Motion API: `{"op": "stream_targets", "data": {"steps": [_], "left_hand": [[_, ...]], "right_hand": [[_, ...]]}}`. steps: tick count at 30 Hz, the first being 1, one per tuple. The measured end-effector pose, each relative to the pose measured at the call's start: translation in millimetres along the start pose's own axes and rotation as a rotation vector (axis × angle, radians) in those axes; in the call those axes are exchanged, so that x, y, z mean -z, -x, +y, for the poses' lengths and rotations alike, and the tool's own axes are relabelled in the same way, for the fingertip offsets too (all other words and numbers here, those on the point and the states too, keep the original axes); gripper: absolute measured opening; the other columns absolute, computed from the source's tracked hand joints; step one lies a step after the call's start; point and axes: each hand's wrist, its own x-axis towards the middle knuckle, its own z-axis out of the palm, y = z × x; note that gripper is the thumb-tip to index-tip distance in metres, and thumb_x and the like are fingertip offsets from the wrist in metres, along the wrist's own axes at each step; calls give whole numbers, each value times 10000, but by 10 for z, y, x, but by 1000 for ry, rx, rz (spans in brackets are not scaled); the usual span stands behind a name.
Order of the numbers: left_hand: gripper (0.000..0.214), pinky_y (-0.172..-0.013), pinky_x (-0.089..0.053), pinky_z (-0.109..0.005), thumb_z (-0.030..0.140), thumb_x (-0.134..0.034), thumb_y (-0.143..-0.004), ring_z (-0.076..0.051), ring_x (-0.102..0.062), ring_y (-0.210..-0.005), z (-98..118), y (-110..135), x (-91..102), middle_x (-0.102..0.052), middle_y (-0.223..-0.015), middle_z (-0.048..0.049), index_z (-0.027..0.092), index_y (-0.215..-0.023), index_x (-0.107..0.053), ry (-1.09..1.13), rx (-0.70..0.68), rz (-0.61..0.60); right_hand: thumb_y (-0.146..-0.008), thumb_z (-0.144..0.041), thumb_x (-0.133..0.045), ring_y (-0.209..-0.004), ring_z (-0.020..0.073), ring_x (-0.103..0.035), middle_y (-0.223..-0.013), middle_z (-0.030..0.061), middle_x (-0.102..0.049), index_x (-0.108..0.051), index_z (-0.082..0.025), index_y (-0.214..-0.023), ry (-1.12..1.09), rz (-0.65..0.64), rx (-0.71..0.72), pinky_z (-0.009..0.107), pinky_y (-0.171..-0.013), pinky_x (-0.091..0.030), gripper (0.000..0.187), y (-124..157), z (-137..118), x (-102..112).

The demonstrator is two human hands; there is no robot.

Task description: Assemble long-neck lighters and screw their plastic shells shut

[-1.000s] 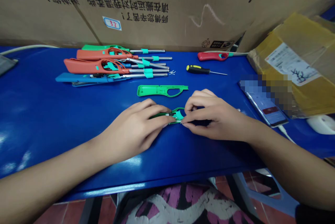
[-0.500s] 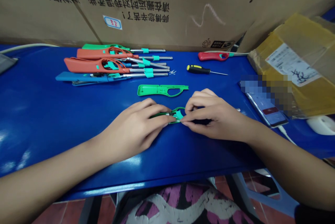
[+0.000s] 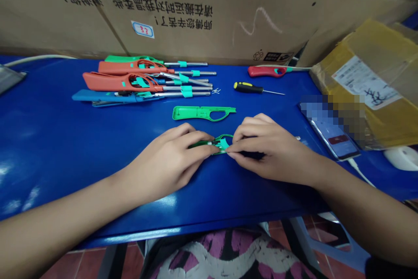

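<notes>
An opened green gas lighter (image 3: pixel 200 143) lies on the blue table before me, its inner parts showing, with a teal trigger (image 3: pixel 224 144) in its loop. My left hand (image 3: pixel 173 157) is closed over the handle end, fingertips pressing the casing. From the other side, my right hand (image 3: pixel 271 148) pinches at the casing's front edge beside the trigger; whether a small part sits between those fingertips is hidden. Beyond the right hand the tip of a metal tube (image 3: pixel 298 138) shows. Just behind the hands lies the loose green casing half (image 3: pixel 196 112), hollow side up.
Several lighters, among them an orange one (image 3: pixel 114 82) and a blue one (image 3: pixel 94 95), are piled at the back left. A screwdriver (image 3: pixel 250 87) and a red lighter (image 3: pixel 266 71) lie at the back. On the right are a phone (image 3: pixel 329 133) and a taped parcel (image 3: pixel 365 74).
Both hands hold nearly the same pose on the green lighter. The whole view has shifted very slightly; nothing on the table has visibly moved.
</notes>
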Motion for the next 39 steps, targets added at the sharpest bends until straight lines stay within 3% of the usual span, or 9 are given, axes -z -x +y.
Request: {"op": "stream_targets", "data": {"steps": [4, 12, 22, 26, 29, 31, 34, 39], "left_hand": [[299, -876, -557, -420, 178, -519, -1014, -246, -590, -1027, 4, 14, 2, -686, -1243, -63, 226, -1264, -676, -5, -2, 3], [303, -865, -569, -424, 170, -513, -1015, -249, -592, -1021, 8, 12, 34, -685, -1254, -66, 224, -1270, -667, -8, -4, 0], [345, -818, -605, -470, 138, -536, -980, -296, -621, -1041, 27, 22, 40, -687, -1284, -89, 196, -1299, -655, -170, -72, -8], [313, -861, -593, -437, 169, -525, -1006, -265, -642, -1054, 15, 23, 33, -694, -1274, -84, 195, -1294, -646, -130, -57, 29], [276, -962, -554, -398, 246, -555, -1015, -227, -644, -1121, -50, -15, 111, -692, -1266, -72, 202, -1274, -638, -27, -5, 69], [265, -1008, -525, -390, 285, -559, -1014, -220, -631, -1153, -140, -45, 192, -695, -1243, -71, 196, -1249, -644, -4, 47, 105], [277, -1039, -497, -458, 302, -529, -1020, -268, -604, -1168, -326, -64, 268, -691, -1228, -100, 169, -1224, -660, -146, 151, 158], [387, -1061, -481, -548, 354, -480, -1034, -326, -569, -1220, -559, -28, 177, -657, -1296, -147, 138, -1332, -600, -253, 285, 127]], "right_hand": [[-895, -155, -651, -780, 144, -609, -803, 6, -700, -728, -192, -784, -86, 122, -96, 330, -782, -401, 140, 8, 50, 118], [-968, -218, -564, -568, 97, -459, -564, -53, -531, -561, -197, -599, -115, -118, -135, 305, -651, -355, 370, 48, 97, 264], [-964, -196, -557, -557, 92, -449, -571, -50, -533, -573, -195, -599, -76, -96, -114, 299, -642, -365, 365, 36, 95, 246], [-920, -159, -596, -763, 144, -623, -794, 11, -682, -717, -202, -832, -101, 150, -179, 287, -737, -469, 155, -13, 164, 146], [-894, -173, -624, -938, 194, -656, -959, 57, -699, -730, -189, -1050, -29, 275, -222, 327, -863, -515, 189, -36, 253, 55], [-910, -215, -613, -1029, 218, -653, -1071, 87, -681, -703, -181, -1153, -6, 258, -238, 366, -938, -526, 261, -39, 301, 16], [-931, -288, -589, -1215, 259, -604, -1297, 130, -628, -642, -175, -1298, 40, 224, -290, 440, -1081, -480, 388, -30, 333, -16], [-954, -360, -553, -1417, 338, -449, -1506, 144, -527, -597, -188, -1389, 177, 134, -369, 602, -1171, -350, 470, -17, 362, -94]]}}
